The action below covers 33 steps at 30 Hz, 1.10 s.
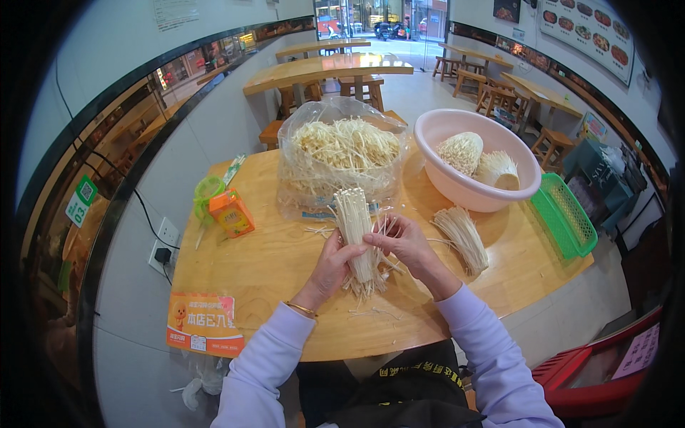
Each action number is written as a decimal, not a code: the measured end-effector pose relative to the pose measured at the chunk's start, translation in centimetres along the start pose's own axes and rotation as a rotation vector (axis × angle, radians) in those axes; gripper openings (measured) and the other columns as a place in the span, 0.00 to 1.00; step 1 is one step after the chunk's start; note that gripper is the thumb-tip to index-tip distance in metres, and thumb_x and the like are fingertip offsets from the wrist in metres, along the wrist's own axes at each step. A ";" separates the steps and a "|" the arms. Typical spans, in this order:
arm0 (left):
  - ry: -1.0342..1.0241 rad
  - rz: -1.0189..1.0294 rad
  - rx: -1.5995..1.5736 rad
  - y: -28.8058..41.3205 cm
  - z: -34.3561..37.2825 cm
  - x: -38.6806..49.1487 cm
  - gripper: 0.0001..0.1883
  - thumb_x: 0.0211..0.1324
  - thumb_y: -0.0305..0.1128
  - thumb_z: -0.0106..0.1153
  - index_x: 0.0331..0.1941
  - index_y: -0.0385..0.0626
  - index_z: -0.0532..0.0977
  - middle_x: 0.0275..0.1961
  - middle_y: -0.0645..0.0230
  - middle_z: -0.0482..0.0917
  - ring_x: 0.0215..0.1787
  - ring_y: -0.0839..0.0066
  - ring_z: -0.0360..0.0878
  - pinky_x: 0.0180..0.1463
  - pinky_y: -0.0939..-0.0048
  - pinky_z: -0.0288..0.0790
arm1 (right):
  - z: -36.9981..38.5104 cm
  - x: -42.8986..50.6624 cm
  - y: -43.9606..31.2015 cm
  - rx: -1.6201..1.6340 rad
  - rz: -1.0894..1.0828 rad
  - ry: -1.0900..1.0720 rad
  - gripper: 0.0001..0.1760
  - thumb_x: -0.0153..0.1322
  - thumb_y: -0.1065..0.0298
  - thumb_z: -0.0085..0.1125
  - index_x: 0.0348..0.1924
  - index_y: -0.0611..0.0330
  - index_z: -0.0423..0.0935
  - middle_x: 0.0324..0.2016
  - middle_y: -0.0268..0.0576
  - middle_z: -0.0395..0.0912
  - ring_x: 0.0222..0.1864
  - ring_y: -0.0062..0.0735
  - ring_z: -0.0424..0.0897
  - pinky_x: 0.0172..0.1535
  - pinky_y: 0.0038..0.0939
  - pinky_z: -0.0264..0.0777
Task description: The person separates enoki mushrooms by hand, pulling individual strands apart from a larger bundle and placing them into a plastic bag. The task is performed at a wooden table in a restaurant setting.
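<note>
My left hand [334, 262] is closed around an upright bundle of enoki mushrooms [354, 230], caps upward, above the wooden table [257, 273]. At the bundle's right side, my right hand [404, 241] pinches a few thin strands with thumb and fingertips. A second enoki bundle [464, 241] lies on the table to the right. Behind my hands stands a clear plastic bag [342, 160] full of loose enoki. A pink plastic basin [476, 192] at the back right holds two thick enoki clusters [461, 152]. Loose strands lie scattered below the held bundle.
A green plastic basket [564, 214] lies at the table's right edge. On the left are an orange carton [231, 213], a green plastic container [207, 192] and an orange printed sheet [203, 326]. Wooden tables and stools stand beyond; a wall runs along the left.
</note>
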<state>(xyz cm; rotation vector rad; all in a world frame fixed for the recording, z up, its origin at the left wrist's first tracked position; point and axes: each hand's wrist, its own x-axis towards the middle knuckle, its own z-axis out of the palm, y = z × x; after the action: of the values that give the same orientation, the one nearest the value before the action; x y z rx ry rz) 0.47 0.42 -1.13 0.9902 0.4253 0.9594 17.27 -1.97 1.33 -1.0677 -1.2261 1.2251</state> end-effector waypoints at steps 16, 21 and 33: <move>0.052 0.023 -0.048 0.0 0.0 0.1 0.25 0.53 0.23 0.56 0.56 0.40 0.62 0.50 0.63 0.74 0.51 0.73 0.75 0.55 0.66 0.72 | -0.1 0.1 0.5 0.039 -0.013 -0.001 0.10 0.67 0.66 0.64 0.33 0.62 0.76 0.25 0.33 0.75 0.25 0.16 0.71 0.30 0.19 0.65; 0.026 0.054 0.079 -0.1 0.0 0.0 0.27 0.52 0.24 0.59 0.57 0.40 0.62 0.51 0.64 0.73 0.52 0.75 0.73 0.55 0.69 0.71 | 0.2 0.1 0.7 0.029 -0.066 0.010 0.09 0.66 0.66 0.65 0.33 0.61 0.76 0.23 0.31 0.75 0.24 0.15 0.70 0.28 0.18 0.64; 0.023 0.061 0.138 -0.3 -0.2 0.1 0.28 0.52 0.24 0.59 0.57 0.39 0.62 0.51 0.65 0.74 0.51 0.76 0.74 0.56 0.70 0.70 | 0.3 -0.1 0.1 0.091 0.002 0.008 0.08 0.66 0.68 0.63 0.30 0.62 0.75 0.22 0.32 0.74 0.23 0.16 0.71 0.27 0.19 0.64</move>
<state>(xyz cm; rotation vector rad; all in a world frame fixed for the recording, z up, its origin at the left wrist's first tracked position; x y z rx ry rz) 0.54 0.48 -1.48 1.1235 0.4878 1.0078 16.96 -2.07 1.22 -1.0061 -1.1529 1.2650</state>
